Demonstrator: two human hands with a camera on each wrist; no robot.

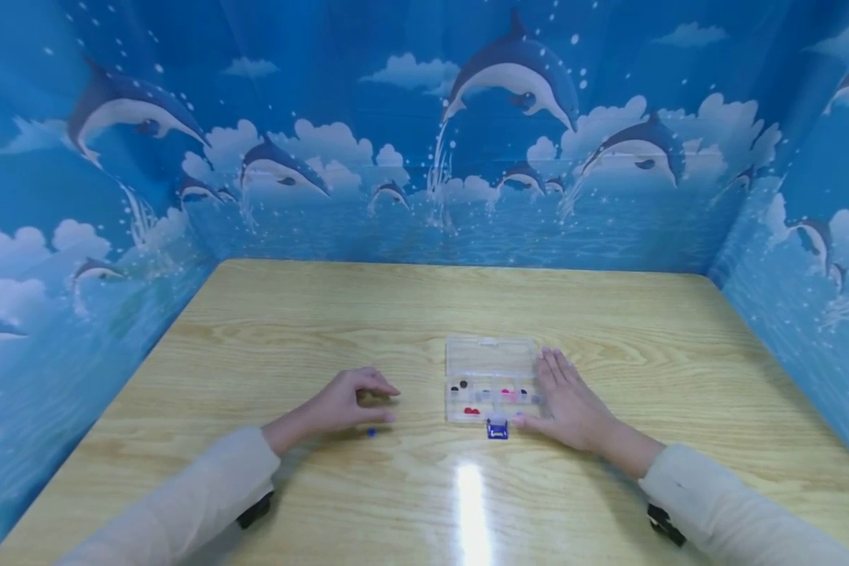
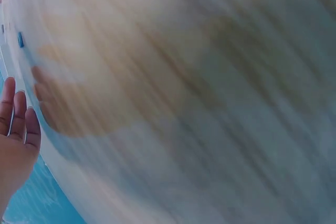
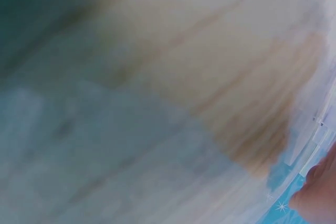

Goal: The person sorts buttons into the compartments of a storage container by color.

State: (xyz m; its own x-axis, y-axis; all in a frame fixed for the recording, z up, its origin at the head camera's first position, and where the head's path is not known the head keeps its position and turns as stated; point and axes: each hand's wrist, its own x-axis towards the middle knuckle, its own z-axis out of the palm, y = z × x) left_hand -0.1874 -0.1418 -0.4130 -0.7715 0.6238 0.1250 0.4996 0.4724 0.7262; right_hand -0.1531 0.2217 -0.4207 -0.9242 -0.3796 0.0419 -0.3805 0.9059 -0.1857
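Note:
A clear plastic compartment box (image 1: 457,402) lies on the table with its transparent lid (image 1: 491,358) folded back. Small red pieces (image 1: 472,411), black pieces (image 1: 463,384) and pink ones sit in its compartments. My right hand (image 1: 571,405) lies along the box's right side with fingers straight and thumb spread at the front corner. To the left of the box my left hand (image 1: 354,402) hovers low over the table, thumb and fingers apart with nothing between them. A small blue piece (image 1: 371,432) lies just below its thumb; the left wrist view shows a blue piece (image 2: 20,40) beyond the fingertips.
A dark blue item (image 1: 498,429) with a pale middle stands at the box's front edge. The wood-grain table (image 1: 311,299) is enclosed at the back and sides by a blue dolphin-print curtain (image 1: 410,212). Light glares on the tabletop in front of the box.

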